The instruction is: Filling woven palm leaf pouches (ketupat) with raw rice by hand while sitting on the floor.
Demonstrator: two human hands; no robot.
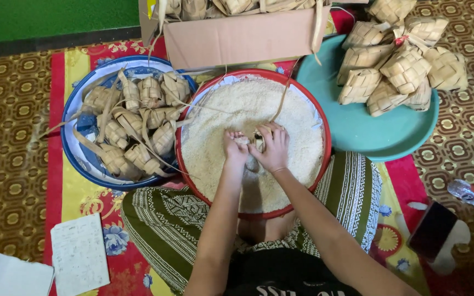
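Note:
A red-rimmed basin (325, 126) full of white rice (248, 107) sits in front of my lap. Both hands meet over its middle. My left hand (235, 148) and my right hand (272, 145) close together around a small woven palm-leaf pouch (258, 140), mostly hidden by the fingers. A long leaf strip (282, 98) runs from the pouch toward the far rim.
A blue basin (75, 148) at left holds several woven leaf pouches with loose strips. A teal tray (368, 131) at right carries a tied bundle of pouches (401, 60). A cardboard box (242, 35) stands behind. Paper sheets (78, 255) lie at lower left, a plastic bottle (473, 194) at right.

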